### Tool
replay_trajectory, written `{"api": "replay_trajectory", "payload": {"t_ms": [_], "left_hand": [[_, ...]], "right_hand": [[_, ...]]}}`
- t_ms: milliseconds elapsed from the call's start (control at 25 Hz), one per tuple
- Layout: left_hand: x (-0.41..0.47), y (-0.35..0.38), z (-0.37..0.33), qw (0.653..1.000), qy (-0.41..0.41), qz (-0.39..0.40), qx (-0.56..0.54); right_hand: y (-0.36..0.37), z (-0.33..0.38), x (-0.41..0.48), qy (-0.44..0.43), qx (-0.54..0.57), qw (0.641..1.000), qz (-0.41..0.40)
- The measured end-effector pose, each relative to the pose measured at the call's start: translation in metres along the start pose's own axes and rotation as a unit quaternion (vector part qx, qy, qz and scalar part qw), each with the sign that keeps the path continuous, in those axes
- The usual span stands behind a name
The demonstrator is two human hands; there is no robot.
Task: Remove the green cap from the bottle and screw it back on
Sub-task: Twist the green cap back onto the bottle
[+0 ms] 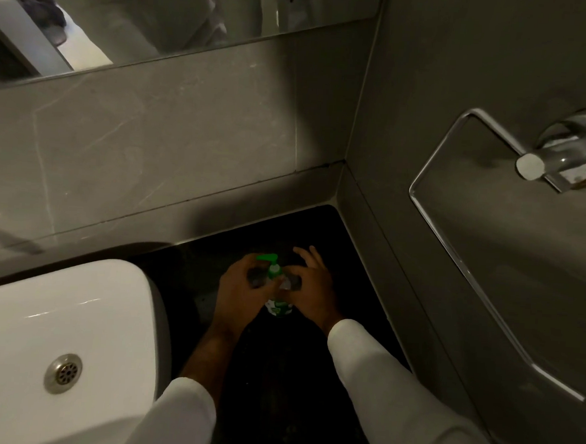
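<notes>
A small bottle [279,306] with a green and white label stands upright on the dark counter [322,230]. Its green pump cap [271,264] sits on top, nozzle pointing left. My left hand [243,287] wraps the bottle's left side just below the cap. My right hand [310,284] holds the right side at the neck with thumb and forefinger, while its other fingers spread upward. The bottle's middle is hidden by both hands. Whether the cap is tight or loose cannot be told.
A white basin [55,327] with a metal drain [63,373] lies at the left, close to my left forearm. Grey tiled walls close the corner behind and to the right. A chrome towel ring [455,231] juts from the right wall. A mirror [160,18] hangs above.
</notes>
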State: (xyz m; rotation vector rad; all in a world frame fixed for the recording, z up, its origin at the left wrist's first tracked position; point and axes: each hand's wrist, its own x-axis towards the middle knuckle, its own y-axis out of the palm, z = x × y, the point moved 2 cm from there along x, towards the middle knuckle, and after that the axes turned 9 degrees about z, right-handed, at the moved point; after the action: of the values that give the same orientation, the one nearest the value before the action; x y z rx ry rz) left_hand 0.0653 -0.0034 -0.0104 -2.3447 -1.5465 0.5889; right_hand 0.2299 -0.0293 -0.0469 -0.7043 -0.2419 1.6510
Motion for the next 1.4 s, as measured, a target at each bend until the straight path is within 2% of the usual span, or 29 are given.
{"api": "replay_trajectory", "payload": {"t_ms": [160, 320, 520, 760, 800, 880, 920, 1000, 1080, 1240, 1400], "left_hand": [[0.007, 0.001, 0.005, 0.999, 0.021, -0.015, 0.042], [0.014, 0.001, 0.018, 0.987, 0.054, -0.005, 0.148], [0.016, -0.004, 0.017, 0.981, 0.117, 0.035, 0.148], [0.019, -0.037, 0.002, 0.986, 0.068, 0.086, 0.123], [0.022, -0.043, -0.006, 0.976, 0.096, 0.094, 0.170], [0.029, -0.049, -0.026, 0.926, 0.170, 0.115, 0.318], [0.033, -0.051, -0.038, 0.898, 0.183, 0.134, 0.378], [0.038, -0.049, -0.054, 0.865, 0.165, 0.172, 0.441], [0.038, -0.043, -0.064, 0.858, 0.136, 0.175, 0.463], [0.037, -0.028, -0.073, 0.909, -0.047, 0.168, 0.379], [0.035, -0.016, -0.072, 0.921, -0.150, 0.115, 0.341]], "right_hand": [[0.001, 0.001, 0.000, -0.006, 0.011, 1.000, 0.011], [-0.001, 0.002, 0.002, -0.025, -0.019, 0.999, 0.014], [-0.002, 0.004, 0.003, -0.042, -0.053, 0.997, 0.026], [-0.006, 0.008, -0.003, -0.035, -0.051, 0.998, 0.029], [-0.006, 0.009, -0.003, -0.032, -0.050, 0.998, 0.027], [-0.004, 0.012, -0.004, -0.027, -0.048, 0.998, 0.026], [-0.003, 0.013, -0.005, -0.025, -0.045, 0.998, 0.025], [-0.001, 0.014, -0.007, -0.019, -0.031, 0.999, 0.017], [0.000, 0.013, -0.008, -0.010, -0.016, 1.000, 0.006], [-0.002, 0.012, -0.008, 0.003, -0.019, 1.000, -0.003], [0.001, 0.014, -0.011, -0.007, -0.038, 0.999, -0.006]]}}
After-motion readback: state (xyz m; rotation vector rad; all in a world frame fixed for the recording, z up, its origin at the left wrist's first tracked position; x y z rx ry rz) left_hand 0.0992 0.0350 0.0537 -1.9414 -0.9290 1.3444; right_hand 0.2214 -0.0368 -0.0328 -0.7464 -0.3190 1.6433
